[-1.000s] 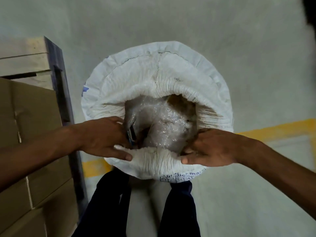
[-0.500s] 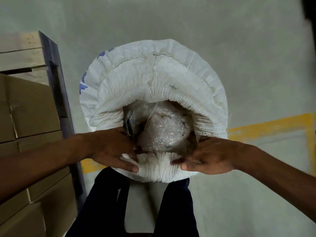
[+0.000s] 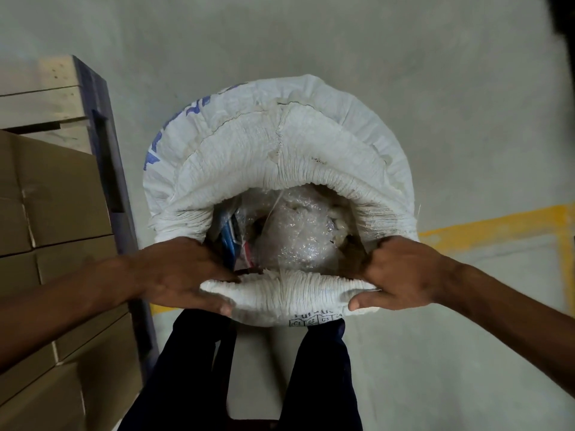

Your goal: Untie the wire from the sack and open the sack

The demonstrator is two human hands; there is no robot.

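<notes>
Grey concrete floor [image 3: 435, 88] is seen filling most of the head view, with a yellow painted line [image 3: 497, 222] crossing at right. Cardboard boxes [image 3: 46, 213] are stacked at left against a blue-edged wooden pallet [image 3: 102, 144].

White woven sack [image 3: 280, 144] is stood upright on the floor between the person's dark trousers [image 3: 193, 368] and the far wall area, centre of view. Its mouth is already rolled down into a thick pleated cuff and is seen open. No wire is visible on the sack or nearby, so the untying is judged done; the opening step is judged nearly complete.

Left hand [image 3: 183, 275] is closed on the near-left part of the rolled rim, thumb under and fingers over the cuff. Right hand [image 3: 401, 275] is closed the same way on the near-right part. Both are clamped on sack fabric, not spread.

Inside, a clear plastic liner bag [image 3: 295, 241] is exposed, with small blue and red items [image 3: 236, 244] beside it at left; what they are cannot be told.

For the step in hand: the cuff should be pulled outward and down evenly on both sides, so the roll is kept level. The near rim should be brought as low as the far rim. The liner should not be pinched with the fabric, since thin plastic is judged easy to tear
</notes>
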